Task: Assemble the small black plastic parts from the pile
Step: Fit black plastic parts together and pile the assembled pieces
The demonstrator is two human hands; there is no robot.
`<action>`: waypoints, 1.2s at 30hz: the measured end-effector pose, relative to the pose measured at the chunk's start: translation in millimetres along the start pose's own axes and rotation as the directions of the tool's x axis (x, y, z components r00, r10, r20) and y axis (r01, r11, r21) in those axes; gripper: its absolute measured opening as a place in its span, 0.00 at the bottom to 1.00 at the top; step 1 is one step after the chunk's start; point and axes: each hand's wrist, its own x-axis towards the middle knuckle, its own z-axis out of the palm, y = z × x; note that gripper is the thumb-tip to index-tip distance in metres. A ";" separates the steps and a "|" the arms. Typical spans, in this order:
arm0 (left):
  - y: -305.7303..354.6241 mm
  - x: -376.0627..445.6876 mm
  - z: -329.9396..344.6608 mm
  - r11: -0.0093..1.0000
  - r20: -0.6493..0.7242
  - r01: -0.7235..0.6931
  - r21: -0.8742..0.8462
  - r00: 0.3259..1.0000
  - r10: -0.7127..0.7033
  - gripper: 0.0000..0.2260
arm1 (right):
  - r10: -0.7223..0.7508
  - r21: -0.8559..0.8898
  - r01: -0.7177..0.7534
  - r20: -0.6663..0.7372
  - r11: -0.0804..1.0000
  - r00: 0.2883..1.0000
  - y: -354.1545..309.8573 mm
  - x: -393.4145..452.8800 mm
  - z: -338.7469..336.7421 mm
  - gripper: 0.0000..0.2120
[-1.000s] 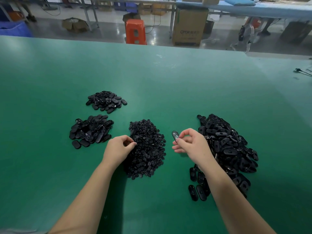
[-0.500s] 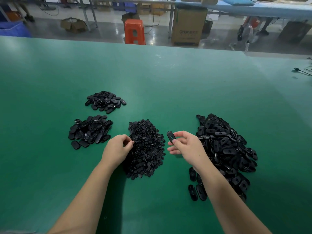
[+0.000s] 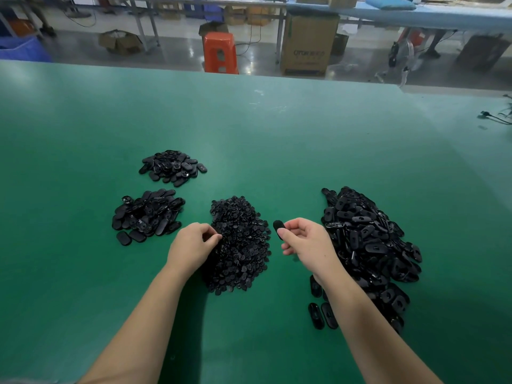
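Four heaps of black plastic parts lie on the green table (image 3: 249, 139). A middle pile of tiny round pieces (image 3: 241, 245) sits between my hands. My left hand (image 3: 192, 243) rests at that pile's left edge with thumb and fingertips pinched together at the pile; what they hold is hidden. My right hand (image 3: 304, 242) pinches one black oval shell (image 3: 278, 227) and holds it above the table, just right of the tiny pieces. A large heap of oval shells (image 3: 368, 239) lies behind my right wrist.
Two smaller heaps of oval parts sit to the left, one near (image 3: 148, 213) and one farther back (image 3: 171, 167). A few loose shells (image 3: 322, 314) lie by my right forearm. Beyond the table's far edge stand an orange stool (image 3: 220, 52) and a cardboard box (image 3: 307, 48).
My right hand has carried the oval shell leftward from the big heap toward the tiny pieces and turned it. My left hand has stayed at the middle pile's edge, fingers working there.
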 end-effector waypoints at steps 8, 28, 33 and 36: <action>-2.7 -0.8 0.1 0.998 -0.100 0.024 -0.050 0.995 -0.029 0.04 | 0.015 0.082 -0.015 0.005 0.996 1.000 1.3 -0.8 0.3 0.10; -42.8 -5.3 -45.2 0.995 0.248 0.093 -0.034 0.965 -0.081 0.05 | 0.080 0.055 -0.082 0.039 0.995 0.996 10.4 3.0 5.0 0.04; -37.9 -6.6 -41.7 0.997 0.217 0.063 0.041 0.974 -0.070 0.08 | 0.083 0.055 -0.085 0.044 0.995 0.996 11.1 3.1 7.3 0.04; -37.0 -5.0 -42.3 0.995 0.213 0.070 0.069 0.974 -0.083 0.07 | 0.080 0.067 -0.083 0.041 0.994 0.996 10.5 2.6 6.7 0.04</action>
